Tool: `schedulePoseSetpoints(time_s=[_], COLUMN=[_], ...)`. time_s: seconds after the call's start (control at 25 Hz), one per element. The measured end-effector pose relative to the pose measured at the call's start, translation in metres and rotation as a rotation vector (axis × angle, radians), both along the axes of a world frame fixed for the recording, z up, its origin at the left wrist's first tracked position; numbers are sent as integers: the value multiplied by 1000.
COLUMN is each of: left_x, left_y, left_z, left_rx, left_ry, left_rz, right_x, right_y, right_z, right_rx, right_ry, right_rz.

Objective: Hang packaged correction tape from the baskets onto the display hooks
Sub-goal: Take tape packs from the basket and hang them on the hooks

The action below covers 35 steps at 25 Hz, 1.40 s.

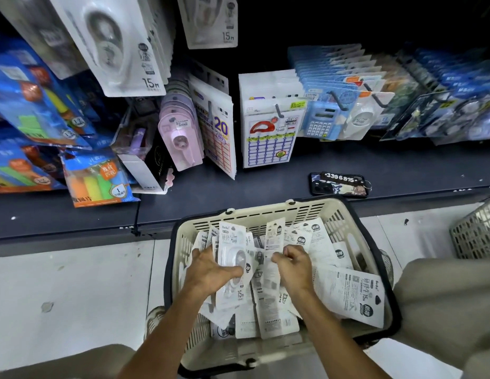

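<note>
Dark shelf (265, 187) along the top, hung packs (123, 47) on hooks above it, phone (338, 184) lying flat on it; a second basket (476, 231) at right edge. Cream basket (265, 212) on the floor below the shelf, holding a loose pile of tape packs (350, 294). Left hand (211, 269) grips a small stack of packs (231, 269) upright over the pile; right hand (293, 265), fingers curled, pinches one pack (275, 236) just beside it.
</note>
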<state>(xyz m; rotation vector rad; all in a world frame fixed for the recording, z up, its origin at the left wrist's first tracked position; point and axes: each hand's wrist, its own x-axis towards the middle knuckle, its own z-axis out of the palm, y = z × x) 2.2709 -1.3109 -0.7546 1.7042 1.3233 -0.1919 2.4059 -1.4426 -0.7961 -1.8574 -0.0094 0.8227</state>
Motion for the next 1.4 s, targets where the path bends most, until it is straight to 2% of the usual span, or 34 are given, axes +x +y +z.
schedulePoseSetpoints(time_s=[0.16,0.24,0.36,0.44,0.48,0.52,0.64,0.8,0.92,1.12,1.28,1.4], left_x=[4,9,17,22,23,22,19,1,-17,-26,-26,-29], left_y=[1,3,6,5,8,12,38,80,98,117,119,116], left_z=[18,33,67,97,111,125,187,270,308,314,316,320], left_rx=[-142,-166,-177,-151,-133,-129,-50,139,288,255,227,206], left_ry=[-282,-380,-542,-627,-656,-690,-762,-864,-923,-1029,-1060,-1104], left_rz=[72,116,142,114,103,106,114,123,126,244,236,190], right_x=[7,13,19,22,23,25,33,36,35,43,51,48], right_y=[-7,-7,-1,5,10,16,36,73,111,152,150,152], right_z=[40,60,92,122,140,156,219,299,335,361,360,358], right_rx=[358,476,532,500,459,411,287,409,431,355,317,339], right_ry=[118,148,304,399,361,234,-247,-534,-726,-728,-672,-657], right_rz=[289,301,172,276,333,354,182,268,260,291,197,282])
